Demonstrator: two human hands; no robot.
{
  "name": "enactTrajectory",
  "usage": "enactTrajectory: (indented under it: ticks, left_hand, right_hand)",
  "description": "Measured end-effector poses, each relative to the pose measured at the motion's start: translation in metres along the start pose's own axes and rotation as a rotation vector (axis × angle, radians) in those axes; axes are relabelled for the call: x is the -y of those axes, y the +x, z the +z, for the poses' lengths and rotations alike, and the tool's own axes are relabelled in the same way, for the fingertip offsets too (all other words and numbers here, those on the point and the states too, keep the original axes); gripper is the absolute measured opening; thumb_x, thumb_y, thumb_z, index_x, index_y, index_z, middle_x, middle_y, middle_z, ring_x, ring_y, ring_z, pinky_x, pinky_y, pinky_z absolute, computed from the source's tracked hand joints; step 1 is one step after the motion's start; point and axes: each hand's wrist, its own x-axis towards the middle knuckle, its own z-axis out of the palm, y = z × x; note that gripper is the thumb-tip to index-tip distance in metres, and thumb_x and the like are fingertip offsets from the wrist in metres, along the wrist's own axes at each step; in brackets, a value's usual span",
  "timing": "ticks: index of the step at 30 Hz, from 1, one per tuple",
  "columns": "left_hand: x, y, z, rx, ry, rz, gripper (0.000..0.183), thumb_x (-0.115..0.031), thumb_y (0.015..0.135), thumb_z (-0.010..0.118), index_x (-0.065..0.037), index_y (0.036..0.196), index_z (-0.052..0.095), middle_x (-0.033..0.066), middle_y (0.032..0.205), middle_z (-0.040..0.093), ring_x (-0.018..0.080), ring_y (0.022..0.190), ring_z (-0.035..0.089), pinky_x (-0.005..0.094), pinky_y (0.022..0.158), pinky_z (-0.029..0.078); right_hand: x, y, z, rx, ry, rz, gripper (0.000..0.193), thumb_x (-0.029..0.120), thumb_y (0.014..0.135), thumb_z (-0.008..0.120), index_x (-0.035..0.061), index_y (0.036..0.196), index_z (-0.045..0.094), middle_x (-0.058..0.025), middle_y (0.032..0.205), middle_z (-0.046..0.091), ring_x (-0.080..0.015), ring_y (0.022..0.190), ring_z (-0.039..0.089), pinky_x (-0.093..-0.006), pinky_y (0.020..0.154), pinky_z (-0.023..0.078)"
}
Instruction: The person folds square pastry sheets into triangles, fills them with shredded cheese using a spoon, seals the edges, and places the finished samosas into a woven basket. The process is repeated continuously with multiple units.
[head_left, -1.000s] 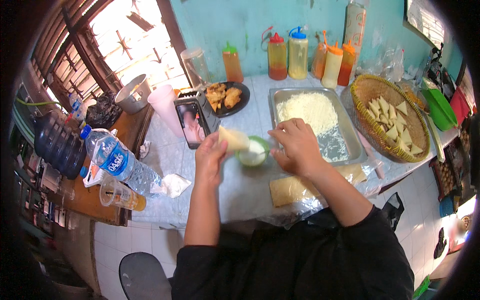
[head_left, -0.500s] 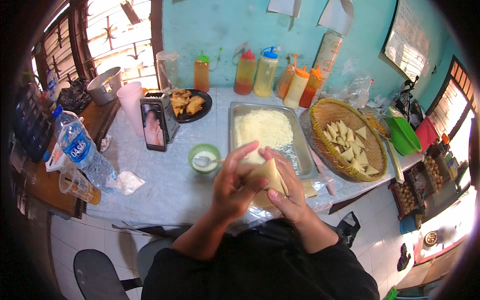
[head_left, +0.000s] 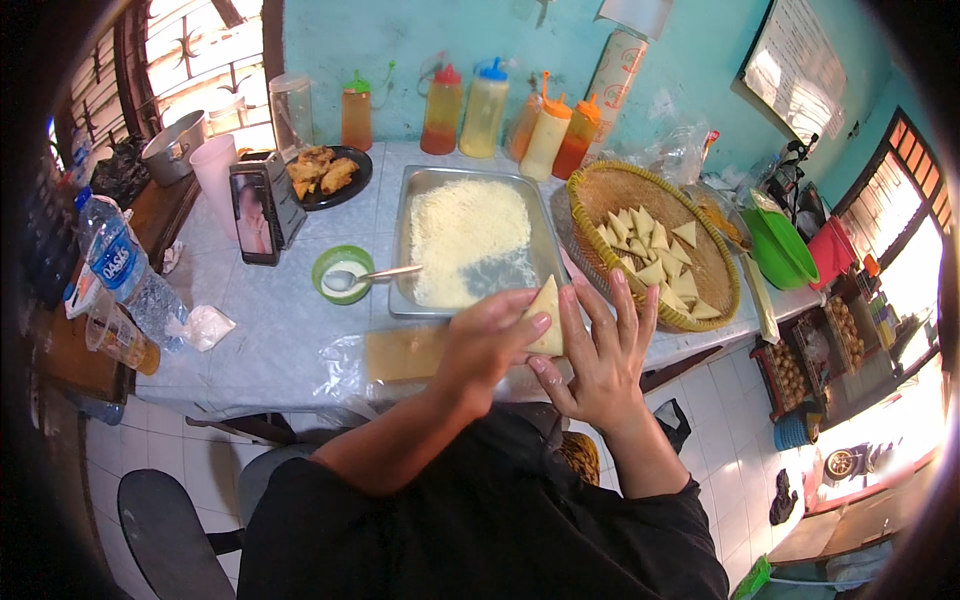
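Observation:
A pale raw samosa (head_left: 547,318), folded to a triangle, is pinched between the thumb and fingers of my left hand (head_left: 478,345), point upward. Close on its right, my right hand (head_left: 608,365) has its fingers spread; whether a fingertip touches the samosa's edge I cannot tell. Beneath my hands, a stack of tan pastry sheets (head_left: 400,356) lies on clear plastic at the table's near edge. Just beyond is a metal tray (head_left: 402,225) of white shredded filling (head_left: 465,225). Several folded samosas (head_left: 660,250) lie in the round woven basket (head_left: 620,190) to the right.
Left of the tray stands a green bowl (head_left: 322,268) of white paste with a spoon (head_left: 385,273) across it. Sauce bottles (head_left: 485,110) line the wall. A phone (head_left: 255,215), a black plate (head_left: 352,180) of fried food and a water bottle (head_left: 125,265) are at left.
My hands, cupped together round the samosa before, have moved right. My right fingers have spread away from it, while my left keeps hold. The view has shifted, uncovering the pastry sheets.

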Motion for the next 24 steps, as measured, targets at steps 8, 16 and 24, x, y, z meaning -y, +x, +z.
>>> enactTrajectory:
  ticks: [8,16,24]
  left_hand:
    - [0.053,0.017,0.015,0.123,-0.159,-0.146,0.038,-0.019,0.086,0.061,-0.004,0.119,0.051,0.0057,0.109,0.057,0.0174,0.098,0.057,0.0332,0.079,0.052]
    - [0.077,0.026,0.049,0.038,-0.086,-0.234,0.032,-0.02,0.088,0.058,-0.007,0.115,0.05,0.0073,0.106,0.059,0.0193,0.098,0.059,0.037,0.083,0.052]
    - [0.132,0.044,0.06,0.111,-0.033,-0.347,0.031,-0.023,0.092,0.053,-0.007,0.118,0.051,0.006,0.114,0.056,0.0208,0.104,0.056,0.0405,0.09,0.047]
  right_hand:
    - [-0.022,-0.052,0.0,-0.037,-0.064,0.038,0.043,0.038,0.086,0.053,0.0205,0.125,0.056,-0.0123,0.138,0.041,-0.0385,0.134,0.025,-0.0673,0.104,0.009]
    - [-0.055,-0.096,-0.019,-0.191,0.081,0.29,0.043,0.026,0.075,0.06,0.0084,0.114,0.064,-0.0134,0.127,0.052,-0.0392,0.132,0.029,-0.0559,0.109,0.009]
    - [-0.075,-0.116,-0.013,0.029,0.033,0.22,0.045,0.025,0.069,0.059,0.0081,0.111,0.062,-0.0067,0.111,0.058,-0.0298,0.116,0.046,-0.0581,0.106,0.018]
